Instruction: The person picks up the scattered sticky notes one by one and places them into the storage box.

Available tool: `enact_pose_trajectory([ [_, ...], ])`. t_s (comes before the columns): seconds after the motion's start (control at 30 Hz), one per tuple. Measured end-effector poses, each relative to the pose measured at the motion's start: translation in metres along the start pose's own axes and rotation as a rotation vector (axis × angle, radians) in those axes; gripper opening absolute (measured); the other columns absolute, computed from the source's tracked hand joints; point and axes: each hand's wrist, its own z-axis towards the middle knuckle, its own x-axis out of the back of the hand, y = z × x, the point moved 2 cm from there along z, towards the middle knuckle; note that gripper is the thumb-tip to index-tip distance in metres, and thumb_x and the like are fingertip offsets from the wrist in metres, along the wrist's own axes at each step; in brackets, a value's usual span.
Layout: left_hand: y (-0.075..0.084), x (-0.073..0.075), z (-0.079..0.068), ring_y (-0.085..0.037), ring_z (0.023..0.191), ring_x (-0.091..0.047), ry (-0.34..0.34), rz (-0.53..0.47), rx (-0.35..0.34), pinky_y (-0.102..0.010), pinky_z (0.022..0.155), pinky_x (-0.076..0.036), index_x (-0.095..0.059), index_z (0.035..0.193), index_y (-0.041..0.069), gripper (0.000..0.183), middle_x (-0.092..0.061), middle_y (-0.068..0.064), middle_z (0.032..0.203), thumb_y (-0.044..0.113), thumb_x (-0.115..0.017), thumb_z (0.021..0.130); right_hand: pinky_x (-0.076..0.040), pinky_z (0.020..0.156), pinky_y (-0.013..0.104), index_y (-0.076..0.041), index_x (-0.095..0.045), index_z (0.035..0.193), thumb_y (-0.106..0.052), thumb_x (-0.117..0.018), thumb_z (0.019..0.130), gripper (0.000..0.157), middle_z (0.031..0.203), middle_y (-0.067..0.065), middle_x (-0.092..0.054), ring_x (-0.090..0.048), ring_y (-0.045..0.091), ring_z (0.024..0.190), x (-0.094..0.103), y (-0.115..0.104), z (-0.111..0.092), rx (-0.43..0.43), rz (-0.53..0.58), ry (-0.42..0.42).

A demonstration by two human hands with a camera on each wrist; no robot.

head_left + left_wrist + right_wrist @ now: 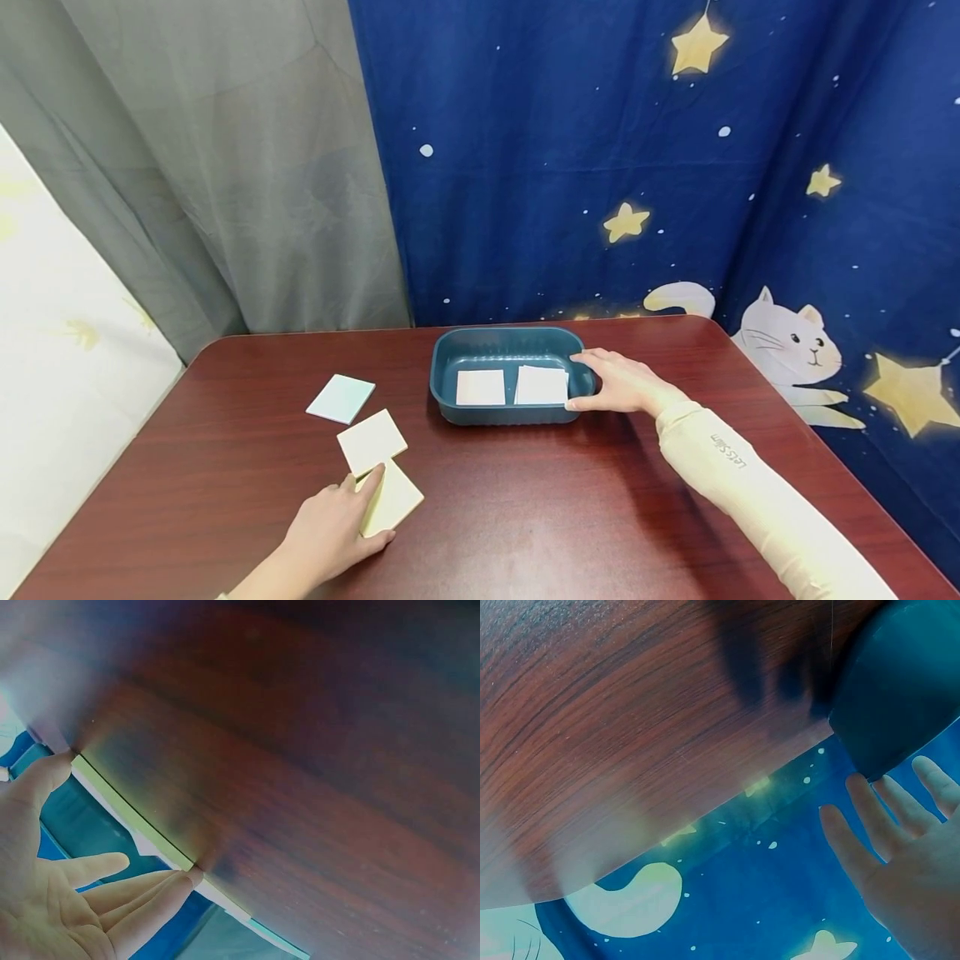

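My left hand (330, 525) spans a pale yellow sticky note pad (397, 497), which lies on the table. In the left wrist view, the thumb touches one end of the yellow pad (135, 814) and fingertips touch the other. Just beyond it is a cream sticky note pad (372, 442), touching or overlapped by the yellow one; I cannot tell which. My right hand (622, 383) rests at the right end of a dark teal plastic basket (480, 415), its fingers fairly straight. Two whitish pads, one left (481, 387) and one right (542, 385), lie inside the basket.
A light blue-green sticky note pad (341, 398) lies left of the basket. Everything stands on a reddish-brown wooden table (510, 517). Behind its far edge hang a grey curtain (285, 208) and a blue starry curtain (525, 167).
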Motion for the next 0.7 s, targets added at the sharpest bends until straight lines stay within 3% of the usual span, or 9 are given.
enact_pose_trajectory([
  [0.1,0.0002,0.0008,-0.0014,-0.024,0.060,-0.052,0.009,0.003,-0.012,-0.036,0.045,-0.041,-0.054,0.117,0.007,0.071,-0.058,-0.012,0.081,0.045,-0.072,0.060,-0.033,0.085,0.054,-0.012,-0.044,0.130,-0.063,-0.061,0.066,0.084,0.130,0.011,-0.041,-0.037,0.029,0.117,0.0003,0.0002,-0.0001,0.001,0.001,0.003],
  [0.37,-0.0003,0.0017,-0.0014,-0.025,0.059,-0.047,0.082,0.110,-0.124,-0.034,0.050,-0.038,-0.056,0.112,0.003,0.073,-0.055,-0.011,0.066,0.049,-0.069,0.057,-0.032,0.085,0.054,-0.011,-0.043,0.130,-0.063,-0.061,0.066,0.084,0.130,0.011,-0.041,-0.038,0.029,0.117,0.0001,-0.0004,-0.0003,0.003,0.010,-0.001],
  [0.7,-0.0017,0.0031,-0.0006,-0.027,0.058,-0.049,0.119,0.123,-0.138,-0.035,0.049,-0.039,-0.056,0.111,0.003,0.074,-0.053,-0.012,0.069,0.049,-0.068,0.054,-0.033,0.085,0.054,-0.012,-0.044,0.130,-0.063,-0.060,0.066,0.083,0.130,0.012,-0.041,-0.037,0.029,0.117,0.0013,-0.0012,-0.0004,0.002,0.000,0.001],
])
